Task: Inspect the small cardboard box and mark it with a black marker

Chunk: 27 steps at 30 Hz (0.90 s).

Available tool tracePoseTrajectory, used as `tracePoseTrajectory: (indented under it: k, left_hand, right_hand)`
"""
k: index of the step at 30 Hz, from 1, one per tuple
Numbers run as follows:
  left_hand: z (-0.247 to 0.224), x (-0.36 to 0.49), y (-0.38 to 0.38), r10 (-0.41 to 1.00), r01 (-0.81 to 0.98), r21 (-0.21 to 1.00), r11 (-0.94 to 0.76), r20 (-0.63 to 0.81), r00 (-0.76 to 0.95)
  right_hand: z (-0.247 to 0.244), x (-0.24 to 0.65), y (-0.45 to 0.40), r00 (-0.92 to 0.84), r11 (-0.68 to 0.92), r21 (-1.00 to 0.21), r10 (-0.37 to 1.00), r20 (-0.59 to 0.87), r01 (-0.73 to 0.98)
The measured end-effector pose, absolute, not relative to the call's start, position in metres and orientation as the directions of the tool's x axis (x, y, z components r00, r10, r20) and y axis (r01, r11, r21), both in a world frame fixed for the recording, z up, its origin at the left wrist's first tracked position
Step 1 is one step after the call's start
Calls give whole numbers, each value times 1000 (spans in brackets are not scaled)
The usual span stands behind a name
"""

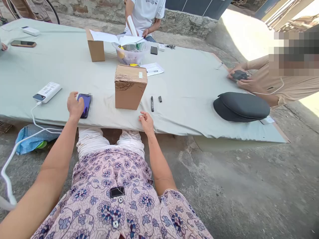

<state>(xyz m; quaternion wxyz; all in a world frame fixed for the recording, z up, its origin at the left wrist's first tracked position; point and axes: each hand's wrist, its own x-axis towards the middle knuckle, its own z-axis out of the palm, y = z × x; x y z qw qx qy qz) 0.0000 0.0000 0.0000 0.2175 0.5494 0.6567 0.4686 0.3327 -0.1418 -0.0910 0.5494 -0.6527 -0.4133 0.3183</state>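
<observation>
On the table's near edge, my left hand (74, 107) lies loosely curled on the smartphone (84, 105), gripping nothing; my right hand (147, 122) rests open beside the cardboard box (129, 87). A careless nudge could tip the phone off the edge.

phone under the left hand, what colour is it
Dark blue-purple smartphone, seen in the head view.

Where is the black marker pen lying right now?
In the head view, the black marker pen lies on the grey-green cloth-covered table, just right of the closed brown cardboard box, with its small black cap beside it, ahead of the right hand.
</observation>
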Motion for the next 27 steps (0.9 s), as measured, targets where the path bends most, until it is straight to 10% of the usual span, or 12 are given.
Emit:
tracePoseTrajectory:
  k: [5, 14, 27]
  left_hand:
    - [39, 71, -15, 856, 617, 648, -446, 510, 84]
    - [64, 174, -47, 687, 607, 381, -698, 596, 416]
    - [21, 154, -54, 679, 612, 486, -624, 724, 118]
  right_hand:
    - [-92, 330, -137, 484, -101, -971, 875, 17, 216]
    - [-71, 304, -111, 506, -76, -954, 858, 86, 291]
    - [-77, 265, -125, 525, 237, -968, 815, 245, 83]
